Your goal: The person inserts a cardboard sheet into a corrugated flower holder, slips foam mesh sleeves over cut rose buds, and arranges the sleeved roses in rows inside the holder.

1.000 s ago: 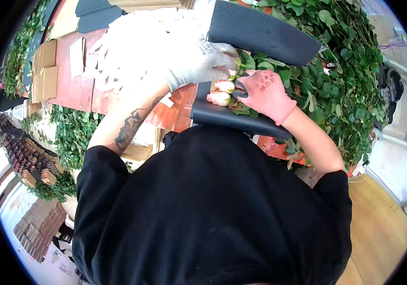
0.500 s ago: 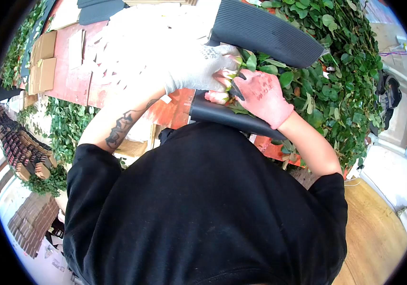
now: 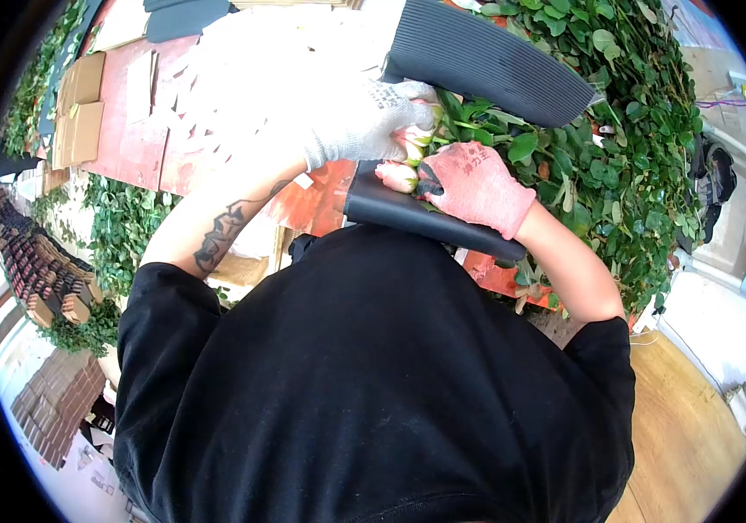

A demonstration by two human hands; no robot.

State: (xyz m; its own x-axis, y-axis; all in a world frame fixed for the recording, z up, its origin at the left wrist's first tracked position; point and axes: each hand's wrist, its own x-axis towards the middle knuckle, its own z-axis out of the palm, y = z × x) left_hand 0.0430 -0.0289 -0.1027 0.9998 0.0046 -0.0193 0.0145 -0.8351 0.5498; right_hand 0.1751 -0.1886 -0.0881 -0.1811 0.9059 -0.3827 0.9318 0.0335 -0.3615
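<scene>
Pale pink roses lie heads-left between two sides of a black ribbed wrap (image 3: pixel 486 61). My left hand (image 3: pixel 382 118), in a white glove, has its fingers curled round the upper rose heads (image 3: pixel 414 145). In a pink glove with dark fingertips, my right hand (image 3: pixel 473 187) is closed at the stem side of the lowest rose (image 3: pixel 397 176); its palm hides what it grips, perhaps a stem. Green leaves show between the hands and the upper part of the wrap. The lower smooth black edge (image 3: pixel 425 220) runs beneath my right hand.
A large heap of leafy stems (image 3: pixel 626 166) covers the right side. White paper pieces (image 3: pixel 251 78) spread across the red table (image 3: pixel 125 157) at left. Brown cardboard (image 3: pixel 77 113) stands beside them, and boxed rose bundles (image 3: pixel 37 253) sit at the far left.
My left hand has closed round the upper rose heads. My right hand has shifted slightly down and left, towards the lowest rose. The whole view has shifted a little.
</scene>
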